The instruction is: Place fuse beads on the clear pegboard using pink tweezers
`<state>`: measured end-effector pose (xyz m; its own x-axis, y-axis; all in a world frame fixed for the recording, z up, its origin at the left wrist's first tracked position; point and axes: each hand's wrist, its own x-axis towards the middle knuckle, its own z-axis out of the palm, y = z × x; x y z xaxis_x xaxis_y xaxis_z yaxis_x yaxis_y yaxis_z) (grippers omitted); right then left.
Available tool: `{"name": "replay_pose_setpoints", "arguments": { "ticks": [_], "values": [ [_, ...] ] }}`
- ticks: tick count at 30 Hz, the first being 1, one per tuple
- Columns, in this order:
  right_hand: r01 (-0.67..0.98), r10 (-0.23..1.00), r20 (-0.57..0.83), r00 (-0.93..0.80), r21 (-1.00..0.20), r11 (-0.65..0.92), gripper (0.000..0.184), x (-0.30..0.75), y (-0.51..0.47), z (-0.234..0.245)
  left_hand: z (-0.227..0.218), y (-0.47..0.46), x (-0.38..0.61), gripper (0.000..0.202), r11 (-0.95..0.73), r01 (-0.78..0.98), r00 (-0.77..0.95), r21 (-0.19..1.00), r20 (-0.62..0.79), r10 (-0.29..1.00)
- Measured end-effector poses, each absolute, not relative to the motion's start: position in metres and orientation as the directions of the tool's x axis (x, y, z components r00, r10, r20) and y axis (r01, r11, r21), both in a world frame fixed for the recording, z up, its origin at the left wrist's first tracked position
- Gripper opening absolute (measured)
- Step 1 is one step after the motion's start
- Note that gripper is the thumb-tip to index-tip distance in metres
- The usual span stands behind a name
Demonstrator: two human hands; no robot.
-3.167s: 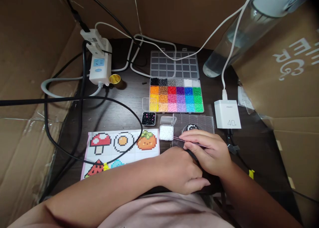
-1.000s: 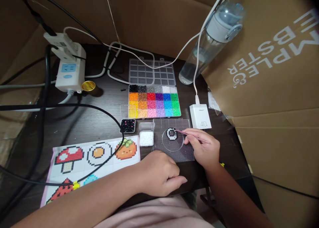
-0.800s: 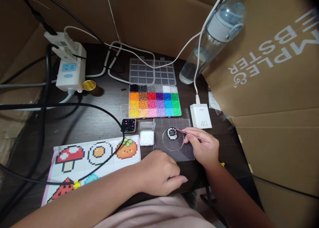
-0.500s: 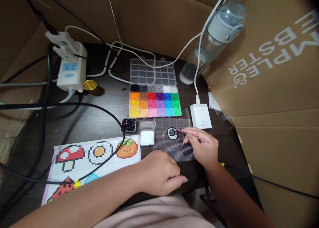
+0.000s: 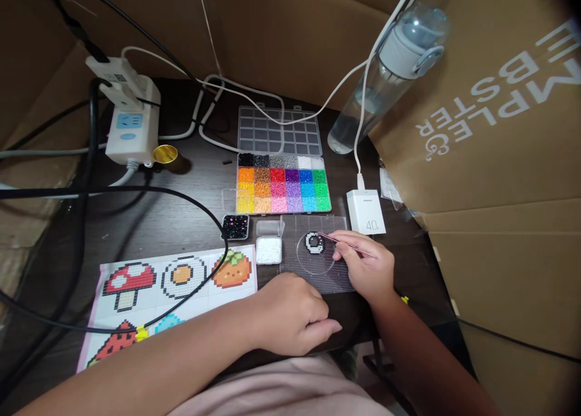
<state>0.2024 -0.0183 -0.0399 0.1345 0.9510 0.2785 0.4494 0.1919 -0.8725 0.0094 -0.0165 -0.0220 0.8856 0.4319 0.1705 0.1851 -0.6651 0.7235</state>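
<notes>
My right hand [image 5: 365, 264] pinches thin pink tweezers [image 5: 338, 240], whose tips touch the upper right edge of a small black-and-white bead figure [image 5: 314, 243]. That figure sits on a clear pegboard [image 5: 299, 270] lying on the dark table. My left hand [image 5: 290, 313] rests curled as a loose fist at the pegboard's near edge, holding nothing. A little tray of white beads [image 5: 268, 250] and a tray of black beads [image 5: 235, 226] stand just left of the pegboard.
A sorted box of coloured beads [image 5: 282, 183] with its lid open lies behind the pegboard. A pattern sheet [image 5: 172, 283] lies at left under a black cable [image 5: 181, 195]. A white charger [image 5: 365, 212], water bottle [image 5: 385, 71], power strip [image 5: 129, 125] and cardboard walls surround the table.
My right hand moved off the lower pegboard up to the bead figure, then stayed there. My view has shifted. My left hand has barely moved.
</notes>
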Motion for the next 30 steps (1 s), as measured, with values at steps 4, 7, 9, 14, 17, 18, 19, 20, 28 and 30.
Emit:
{"name": "replay_pose_setpoints", "arguments": {
  "ticks": [4, 7, 9, 14, 17, 18, 19, 20, 28, 30],
  "values": [
    [0.449, 0.952, 0.273, 0.14, -0.874, 0.185, 0.014, 0.202, -0.019, -0.04, -0.022, -0.016, 0.009, 0.041, -0.67, 0.192, 0.888, 0.717, 0.163, 0.429],
    [0.45, 0.949, 0.283, 0.138, -0.871, 0.194, 0.014, 0.202, -0.019, -0.039, -0.021, -0.015, 0.008, 0.041, -0.674, 0.191, 0.89, 0.714, 0.163, 0.425],
    [0.445, 0.946, 0.294, 0.138, -0.872, 0.206, 0.014, 0.203, -0.019, -0.039, -0.021, -0.015, 0.008, 0.041, -0.675, 0.19, 0.892, 0.713, 0.162, 0.422],
    [0.429, 0.938, 0.309, 0.158, -0.877, 0.217, 0.015, 0.207, -0.021, -0.043, -0.022, -0.016, 0.009, 0.041, -0.675, 0.189, 0.891, 0.713, 0.165, 0.424],
    [0.4, 0.934, 0.305, 0.185, -0.892, 0.212, 0.015, 0.206, -0.024, -0.038, -0.023, -0.016, 0.008, 0.04, -0.668, 0.182, 0.885, 0.722, 0.176, 0.431],
    [0.395, 0.933, 0.307, 0.188, -0.893, 0.215, 0.016, 0.205, -0.025, -0.033, -0.023, -0.017, 0.009, 0.04, -0.666, 0.178, 0.883, 0.725, 0.181, 0.434],
    [0.397, 0.929, 0.32, 0.185, -0.889, 0.227, 0.017, 0.203, -0.026, -0.026, -0.023, -0.017, 0.009, 0.04, -0.664, 0.176, 0.881, 0.727, 0.184, 0.436],
    [0.408, 0.925, 0.343, 0.162, -0.877, 0.254, 0.019, 0.201, -0.026, -0.019, -0.023, -0.017, 0.009, 0.04, -0.662, 0.174, 0.881, 0.729, 0.185, 0.436],
    [0.389, 0.862, 0.438, -0.256, -0.77, 0.506, 0.014, 0.163, -0.012, 0.0, -0.03, -0.02, 0.011, 0.038, -0.665, 0.148, 0.864, 0.732, 0.231, 0.447],
    [0.397, 0.869, 0.425, -0.253, -0.774, 0.494, 0.013, 0.158, -0.011, -0.009, -0.031, -0.02, 0.011, 0.039, -0.662, 0.155, 0.856, 0.734, 0.234, 0.46]
  ]
}}
